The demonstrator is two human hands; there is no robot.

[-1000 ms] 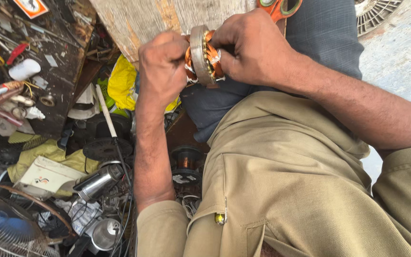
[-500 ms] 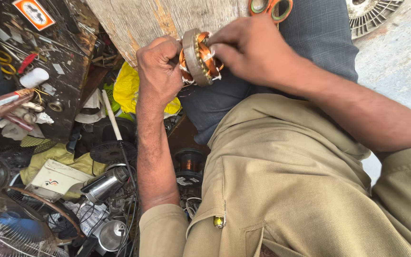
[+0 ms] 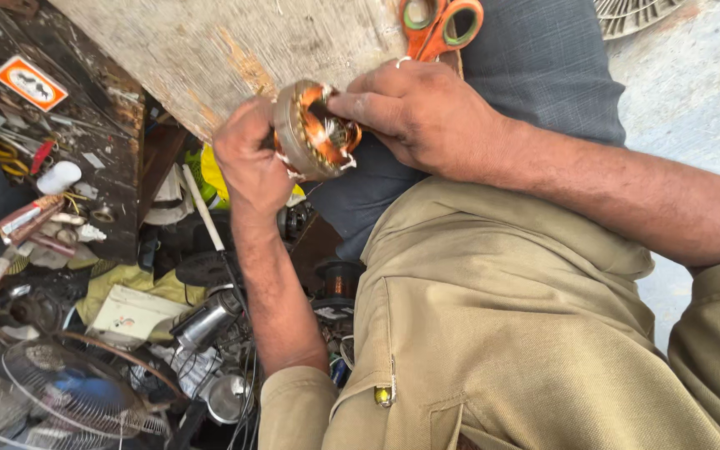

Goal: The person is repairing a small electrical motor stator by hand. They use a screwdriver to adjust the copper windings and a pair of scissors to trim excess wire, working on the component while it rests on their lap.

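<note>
A round metal motor stator with copper windings (image 3: 314, 129) is held up in front of a worn wooden board (image 3: 235, 46). My left hand (image 3: 247, 162) grips its left rim from below. My right hand (image 3: 427, 112) comes in from the right, its fingers pressing into the copper coils at the stator's open face. Orange-handled scissors (image 3: 439, 25) lie on the board just above my right hand.
My lap in dark grey trousers (image 3: 543, 67) and a khaki shirt (image 3: 502, 333) fill the right. At left a cluttered floor holds a small fan with a wire guard (image 3: 52, 400), metal cans (image 3: 206, 321), tubes, wires and a white container (image 3: 58, 177).
The stator and both hands sit a little lower and more to the left in view. My right fingers have shifted onto the coils. The grip is unchanged.
</note>
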